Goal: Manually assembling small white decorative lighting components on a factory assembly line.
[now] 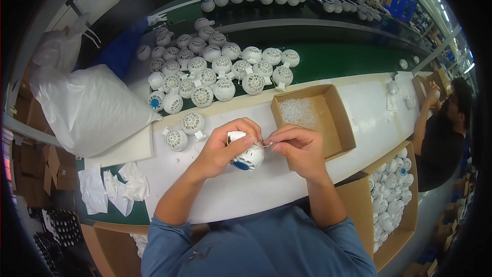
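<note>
In my left hand [225, 146] is a round white plastic housing [252, 158] with slotted vents and a blue disc on its lower side. The fingers wrap round its top and left. My right hand [300, 146] pinches a thin pale wire [267, 144] that comes off the housing's upper right; its far end is hidden by the fingertips. Two similar white round housings [192, 123] with grille fronts lie on the white table just left of my left hand. Right of my hands stands a shallow cardboard box [350, 134] holding many small clear pieces [298, 112].
Many white grille housings [224, 90] crowd the green bench top ahead. A big white plastic bag [92, 107] and crumpled white bags [136, 182] lie left. A deep carton of housings [392, 195] stands lower right. Another person [446, 128] works at the far right.
</note>
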Demonstrator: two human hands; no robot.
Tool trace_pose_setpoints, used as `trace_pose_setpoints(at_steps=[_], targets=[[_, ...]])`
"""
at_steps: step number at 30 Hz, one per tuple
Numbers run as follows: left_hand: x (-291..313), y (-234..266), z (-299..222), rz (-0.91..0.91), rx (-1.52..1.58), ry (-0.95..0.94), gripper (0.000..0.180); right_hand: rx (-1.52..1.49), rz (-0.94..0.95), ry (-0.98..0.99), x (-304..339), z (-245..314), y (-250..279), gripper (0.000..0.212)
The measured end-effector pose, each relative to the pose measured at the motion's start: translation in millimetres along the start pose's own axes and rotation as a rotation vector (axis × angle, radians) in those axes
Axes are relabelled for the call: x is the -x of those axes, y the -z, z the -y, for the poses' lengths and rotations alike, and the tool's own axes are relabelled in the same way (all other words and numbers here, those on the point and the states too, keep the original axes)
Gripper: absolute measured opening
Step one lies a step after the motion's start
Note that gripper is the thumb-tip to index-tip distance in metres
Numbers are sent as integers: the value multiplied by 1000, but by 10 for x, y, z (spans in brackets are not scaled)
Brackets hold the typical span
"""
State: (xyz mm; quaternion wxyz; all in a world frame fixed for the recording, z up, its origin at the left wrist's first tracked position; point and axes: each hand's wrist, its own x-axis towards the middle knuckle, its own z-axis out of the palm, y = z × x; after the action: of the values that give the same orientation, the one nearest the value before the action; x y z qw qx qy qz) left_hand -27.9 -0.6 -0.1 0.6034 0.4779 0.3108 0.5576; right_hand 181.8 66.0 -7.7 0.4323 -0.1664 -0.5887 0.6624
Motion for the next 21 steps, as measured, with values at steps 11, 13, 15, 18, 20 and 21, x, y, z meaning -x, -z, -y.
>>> trace_pose_setpoints(at_steps=[11, 13, 15, 18, 20, 21], targets=[[-49, 28, 69, -63, -490, -135, 13, 148, 3, 34, 74, 106, 69, 16], [-51, 17, 74, -72, -587, -173, 13, 478, 17, 151, 62, 146, 76, 17], [-37, -28, 58, -94, -647, -195, 15, 561, -2, 197, 61, 169, 35, 18], [-29, -114, 45, -96, -677, -210, 24, 724, -40, 289, 53, 162, -45, 19], [-26, -178, 44, -81, -675, -218, 39, 695, -71, 291, 46, 139, -87, 19], [-19, -206, 45, -80, -676, -216, 39, 681, -87, 292, 48, 131, -95, 18]])
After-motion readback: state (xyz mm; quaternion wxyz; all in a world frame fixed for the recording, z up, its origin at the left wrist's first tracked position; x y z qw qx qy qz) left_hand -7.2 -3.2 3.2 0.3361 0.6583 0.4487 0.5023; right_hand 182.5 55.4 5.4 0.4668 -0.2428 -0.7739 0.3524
